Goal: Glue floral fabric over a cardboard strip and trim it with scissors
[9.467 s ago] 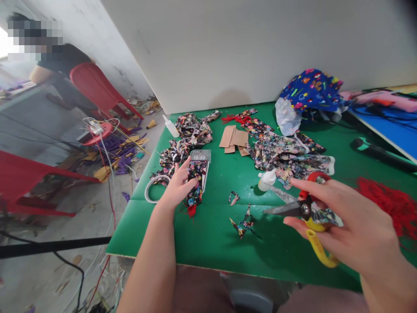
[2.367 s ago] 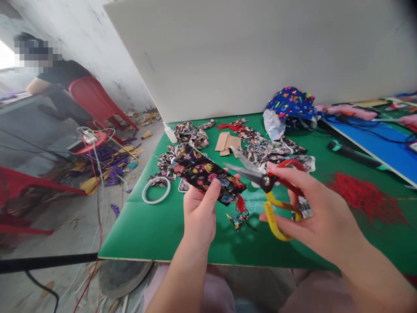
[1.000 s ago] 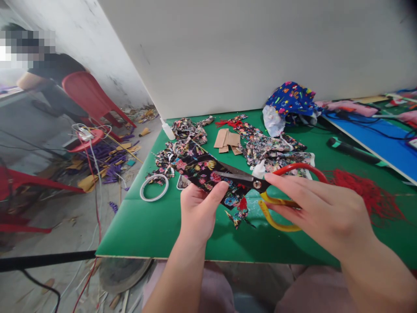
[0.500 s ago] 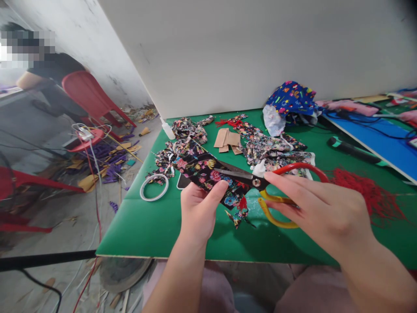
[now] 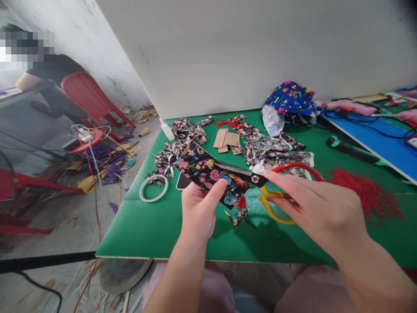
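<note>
My left hand (image 5: 203, 204) pinches a black floral fabric strip (image 5: 203, 167), thumb on top and fingers beneath. In my right hand (image 5: 325, 204) are scissors (image 5: 256, 178) with one red and one yellow handle. Their blades lie along the strip's upper edge, nearly closed together. A red tassel (image 5: 242, 202) hangs by the strip's lower end, above small floral scraps (image 5: 237, 218) on the green table (image 5: 146, 234). Partly behind the strip lies a phone-like dark object with a white edge (image 5: 184, 181). A white bottle tip (image 5: 258, 167) shows just behind the scissors' pivot.
A white ring (image 5: 153, 188), a small bottle (image 5: 167, 129), brown card pieces (image 5: 227, 140) and crumpled floral fabric (image 5: 276, 150) lie around. On the right are red threads (image 5: 365, 193), a black-and-green tool (image 5: 355, 151) and a blue board (image 5: 374, 134). A person (image 5: 58, 74) sits far left.
The scissors' blades have drawn closer together along the fabric's edge, and the handles have come nearer each other. My left hand keeps its hold, nearly unmoved.
</note>
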`<state>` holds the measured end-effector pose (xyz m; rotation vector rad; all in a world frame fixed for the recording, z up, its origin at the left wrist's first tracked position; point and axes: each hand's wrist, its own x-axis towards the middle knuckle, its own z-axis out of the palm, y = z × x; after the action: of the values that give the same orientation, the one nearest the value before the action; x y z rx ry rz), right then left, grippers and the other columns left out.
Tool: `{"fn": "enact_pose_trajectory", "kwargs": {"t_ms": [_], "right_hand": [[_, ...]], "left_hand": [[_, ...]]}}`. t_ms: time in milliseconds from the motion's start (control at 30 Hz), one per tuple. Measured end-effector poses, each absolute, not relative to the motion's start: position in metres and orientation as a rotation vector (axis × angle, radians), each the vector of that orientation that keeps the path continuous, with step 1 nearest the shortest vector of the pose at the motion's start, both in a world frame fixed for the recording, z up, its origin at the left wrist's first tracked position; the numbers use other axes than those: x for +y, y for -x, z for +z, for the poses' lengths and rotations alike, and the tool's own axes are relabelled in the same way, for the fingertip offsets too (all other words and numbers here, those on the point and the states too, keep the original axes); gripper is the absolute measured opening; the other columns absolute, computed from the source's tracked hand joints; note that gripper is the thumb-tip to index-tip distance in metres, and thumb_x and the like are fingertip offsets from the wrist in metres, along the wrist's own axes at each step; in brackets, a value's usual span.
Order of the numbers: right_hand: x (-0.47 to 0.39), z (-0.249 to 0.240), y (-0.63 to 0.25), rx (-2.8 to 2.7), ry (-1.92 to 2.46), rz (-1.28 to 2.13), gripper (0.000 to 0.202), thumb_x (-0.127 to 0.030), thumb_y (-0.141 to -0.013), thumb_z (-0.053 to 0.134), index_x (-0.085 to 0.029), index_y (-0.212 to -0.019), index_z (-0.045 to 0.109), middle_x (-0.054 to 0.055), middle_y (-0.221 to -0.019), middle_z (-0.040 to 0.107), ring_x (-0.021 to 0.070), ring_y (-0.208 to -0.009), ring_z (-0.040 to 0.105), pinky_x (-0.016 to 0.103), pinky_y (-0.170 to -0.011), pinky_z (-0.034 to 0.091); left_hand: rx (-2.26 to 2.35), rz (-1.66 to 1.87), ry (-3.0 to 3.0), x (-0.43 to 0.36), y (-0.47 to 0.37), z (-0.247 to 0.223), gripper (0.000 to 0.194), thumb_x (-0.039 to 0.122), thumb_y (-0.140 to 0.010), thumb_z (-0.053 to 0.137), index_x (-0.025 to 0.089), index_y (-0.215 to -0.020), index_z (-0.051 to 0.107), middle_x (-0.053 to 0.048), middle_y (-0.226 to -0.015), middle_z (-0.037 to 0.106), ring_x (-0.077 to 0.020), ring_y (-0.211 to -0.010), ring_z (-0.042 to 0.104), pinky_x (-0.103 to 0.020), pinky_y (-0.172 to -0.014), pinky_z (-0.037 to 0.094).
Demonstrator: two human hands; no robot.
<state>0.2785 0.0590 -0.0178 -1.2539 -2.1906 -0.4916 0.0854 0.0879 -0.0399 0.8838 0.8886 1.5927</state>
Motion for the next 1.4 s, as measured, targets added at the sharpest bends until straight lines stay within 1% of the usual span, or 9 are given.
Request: {"fn": "enact_pose_trajectory", "kwargs": {"t_ms": [300,433,600,667,833,933,1033,1200,1400], "right_hand": [[0.065,-0.021,-0.281,-1.853,1.407,-0.092,0.036,-0.026,-0.08,0.064,-0.025,-0.115,0.055,-0.001,-0.096,0.071,0.0132,-0.076,0.069,0.021,-0.064,0.053],[0.066,-0.026,-0.28,-1.814,1.385,0.073,0.04,-0.032,-0.076,0.068,-0.029,-0.113,0.054,-0.002,-0.093,0.068,0.0156,-0.077,0.068,0.027,-0.07,0.056],[0.068,-0.035,-0.278,-1.688,1.23,0.433,0.047,-0.031,-0.077,0.068,-0.035,-0.119,0.048,0.001,-0.128,0.056,0.0232,-0.114,0.058,0.033,-0.078,0.058],[0.069,-0.037,-0.278,-1.674,1.211,0.485,0.055,-0.03,-0.073,0.071,-0.036,-0.121,0.045,0.002,-0.132,0.052,0.0239,-0.117,0.056,0.033,-0.078,0.059],[0.069,-0.033,-0.278,-1.755,1.303,0.401,0.073,-0.039,-0.062,0.079,-0.032,-0.124,0.04,0.006,-0.125,0.054,0.0272,-0.112,0.058,0.041,-0.088,0.054],[0.068,-0.026,-0.276,-1.915,1.36,0.391,0.055,-0.037,-0.072,0.071,-0.028,-0.118,0.043,0.006,-0.117,0.059,0.0234,-0.103,0.063,0.033,-0.079,0.056],[0.068,-0.025,-0.274,-2.006,1.388,0.39,0.037,-0.029,-0.079,0.064,-0.026,-0.111,0.044,0.002,-0.098,0.065,0.0174,-0.085,0.067,0.028,-0.07,0.055],[0.07,-0.029,-0.274,-2.002,1.402,0.348,0.042,-0.03,-0.078,0.065,-0.026,-0.113,0.044,-0.004,-0.077,0.063,0.0129,-0.065,0.065,0.024,-0.061,0.052],[0.068,-0.028,-0.273,-2.164,1.283,0.007,0.042,-0.027,-0.075,0.066,-0.023,-0.112,0.047,-0.003,-0.077,0.065,0.01,-0.051,0.058,0.021,-0.049,0.043]], "left_hand": [[0.894,1.591,-0.895,0.09,-0.085,-0.042,0.015,0.028,-0.066,0.078,0.018,-0.074,0.071,-0.002,-0.079,0.074,-0.015,-0.072,0.068,-0.026,-0.07,0.056],[0.942,1.597,-0.943,0.089,-0.084,-0.044,0.016,0.03,-0.066,0.078,0.017,-0.072,0.071,-0.002,-0.077,0.073,-0.0149,-0.071,0.067,-0.023,-0.066,0.054],[0.888,1.599,-0.853,0.089,-0.085,-0.041,0.017,0.031,-0.067,0.078,0.019,-0.077,0.071,-0.002,-0.084,0.074,-0.0173,-0.078,0.069,-0.03,-0.076,0.055],[0.856,1.577,-0.843,0.09,-0.085,-0.041,0.015,0.031,-0.07,0.076,0.02,-0.079,0.072,-0.002,-0.084,0.074,-0.0172,-0.079,0.069,-0.03,-0.076,0.055],[0.841,1.362,-0.903,0.09,-0.082,-0.048,0.014,0.032,-0.075,0.072,0.019,-0.078,0.073,-0.003,-0.075,0.073,-0.0169,-0.07,0.069,-0.028,-0.069,0.055],[0.876,1.384,-0.884,0.091,-0.084,-0.052,0.019,0.037,-0.076,0.07,0.019,-0.077,0.073,-0.002,-0.075,0.073,-0.0154,-0.069,0.067,-0.025,-0.066,0.054],[0.901,1.46,-0.886,0.091,-0.087,-0.054,0.021,0.04,-0.076,0.069,0.019,-0.078,0.073,0.0,-0.073,0.072,-0.0143,-0.069,0.066,-0.023,-0.064,0.052],[1.004,1.626,-0.949,0.092,-0.087,-0.056,0.021,0.038,-0.074,0.072,0.017,-0.074,0.07,0.0,-0.069,0.068,-0.0121,-0.064,0.062,-0.021,-0.06,0.049],[1.01,1.798,-1.029,0.094,-0.084,-0.061,0.016,0.033,-0.077,0.069,0.02,-0.086,0.068,0.0,-0.081,0.069,-0.0104,-0.077,0.062,-0.02,-0.076,0.049]]}}
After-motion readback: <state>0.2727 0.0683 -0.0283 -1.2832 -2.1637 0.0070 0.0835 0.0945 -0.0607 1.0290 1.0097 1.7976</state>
